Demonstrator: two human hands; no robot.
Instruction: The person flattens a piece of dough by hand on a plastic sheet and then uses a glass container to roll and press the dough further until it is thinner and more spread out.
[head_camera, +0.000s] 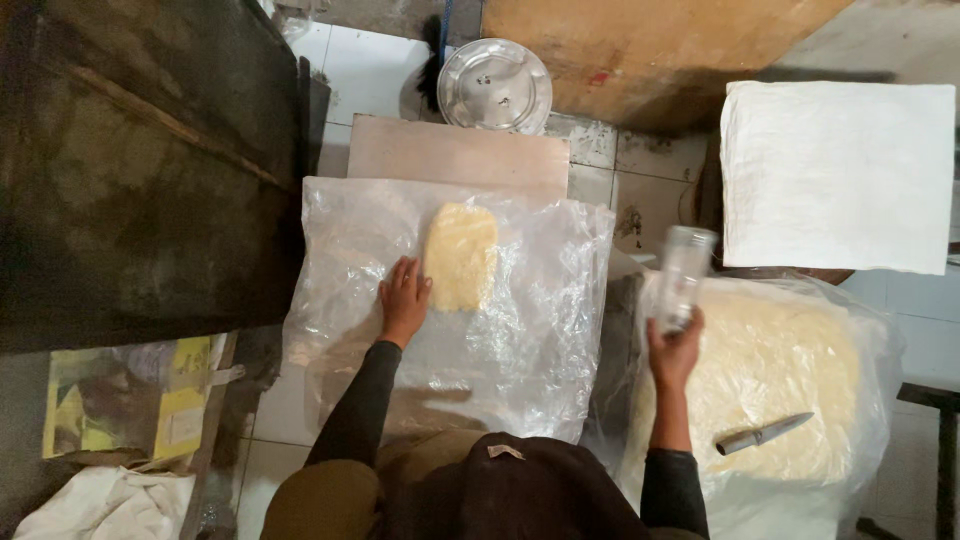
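We see the left hand (403, 300) flat, fingers spread, on a clear plastic sheet (520, 350), its fingertips touching the left edge of a pale dough slab (461, 256). The right hand (674, 348) is closed around the base of a clear glass (683, 275), raised. Below and right of it a knife (762, 433) lies on a larger bagged dough block (780, 370). The person's head hides the sheet's near edge.

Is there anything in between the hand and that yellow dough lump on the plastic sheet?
Nothing visible. The left hand lies flat on the clear plastic sheet, its fingertips right at the pale yellow dough slab. The right hand holds a clear glass bottle off to the side.
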